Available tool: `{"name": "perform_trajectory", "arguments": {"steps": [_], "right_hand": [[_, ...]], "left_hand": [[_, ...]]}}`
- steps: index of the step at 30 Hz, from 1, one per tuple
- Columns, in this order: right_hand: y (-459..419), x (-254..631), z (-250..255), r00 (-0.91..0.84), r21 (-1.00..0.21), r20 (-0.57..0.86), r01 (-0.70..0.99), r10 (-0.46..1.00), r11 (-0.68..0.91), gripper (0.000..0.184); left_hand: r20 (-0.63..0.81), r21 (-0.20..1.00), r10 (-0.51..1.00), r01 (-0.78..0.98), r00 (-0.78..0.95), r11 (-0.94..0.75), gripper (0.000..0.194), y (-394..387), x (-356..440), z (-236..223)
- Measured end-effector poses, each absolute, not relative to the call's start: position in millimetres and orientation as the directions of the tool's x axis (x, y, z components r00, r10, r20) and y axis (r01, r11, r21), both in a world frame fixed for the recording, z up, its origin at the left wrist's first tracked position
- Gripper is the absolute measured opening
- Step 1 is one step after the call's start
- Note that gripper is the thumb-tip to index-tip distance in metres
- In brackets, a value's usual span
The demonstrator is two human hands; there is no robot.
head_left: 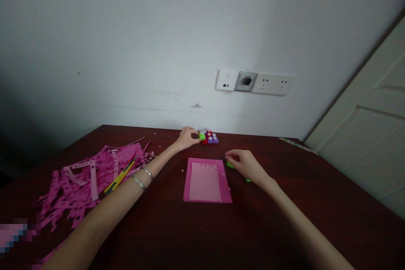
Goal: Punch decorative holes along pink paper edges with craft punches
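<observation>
My left hand [187,138] reaches to the back of the table, thumb and fingers closed on a small green paper punch [201,136]. Right beside it stands a cluster of small red and purple punches [210,138] with pale tops. My right hand [246,163] is in a pinch to the right of the pink sheets; what its fingertips hold is hidden. A green piece [230,165] shows just under those fingers, and another green piece [247,179] is partly covered by the palm. Between my hands a light pink sheet [205,183] with small marks along its top lies on a darker pink sheet [225,192].
Pink paper strips with punched holes [76,185] are heaped on the left, with a yellow utility knife [120,177] on the heap's right side. A narrow flat strip [297,145] lies at the back right. The wall with sockets [274,84] borders the dark table [202,236].
</observation>
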State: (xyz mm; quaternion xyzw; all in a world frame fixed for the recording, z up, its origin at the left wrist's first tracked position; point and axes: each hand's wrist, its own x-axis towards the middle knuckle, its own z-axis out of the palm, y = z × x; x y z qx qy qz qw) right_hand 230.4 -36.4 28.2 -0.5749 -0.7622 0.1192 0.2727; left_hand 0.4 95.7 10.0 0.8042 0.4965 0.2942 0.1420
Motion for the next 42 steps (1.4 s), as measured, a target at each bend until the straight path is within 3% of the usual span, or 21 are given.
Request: {"name": "perform_trajectory", "arguments": {"steps": [4,7,15,23,28,32,38,42], "right_hand": [[-34.5,224.6,27.5,-0.062,-0.726,0.279,0.64,0.958,0.253,0.029],[-37.4,217.8,29.7,-0.012,-0.793,0.262,0.568,0.965,0.222,0.032],[-50.1,204.3,39.6,-0.149,-0.759,0.268,0.575,0.952,0.304,0.03],[-52.9,198.4,38.9,-0.072,-0.752,0.302,0.595,0.951,0.284,0.031],[-52.6,199.4,43.0,-0.069,-0.818,0.213,0.533,0.975,0.217,0.032],[-51.7,209.6,46.2,-0.124,-0.838,0.138,0.514,0.983,0.182,0.032],[-57.8,228.1,36.7,-0.235,-0.759,0.011,0.631,0.972,0.162,0.031],[-56.2,229.1,17.5,-0.276,-0.693,0.011,0.691,0.961,0.206,0.025]], "left_hand": [[0.513,0.458,0.76,0.622,0.399,-0.635,0.024,51.1,9.9,27.7],[0.586,0.398,0.683,0.579,0.437,-0.712,0.022,21.0,15.2,32.2],[0.621,0.335,0.619,0.552,0.48,-0.764,0.018,-5.6,22.8,30.5],[0.653,0.228,0.571,0.589,0.498,-0.775,0.021,-17.5,26.9,34.0],[0.65,0.183,0.548,0.591,0.526,-0.786,0.02,-22.4,29.2,36.4],[0.571,0.214,0.59,0.59,0.571,-0.779,0.03,-14.8,22.5,43.9],[0.116,0.31,0.717,0.661,0.687,-0.684,0.013,17.7,-4.2,36.6],[0.021,0.32,0.754,0.71,0.657,-0.627,0.015,33.5,-8.0,16.1]]}}
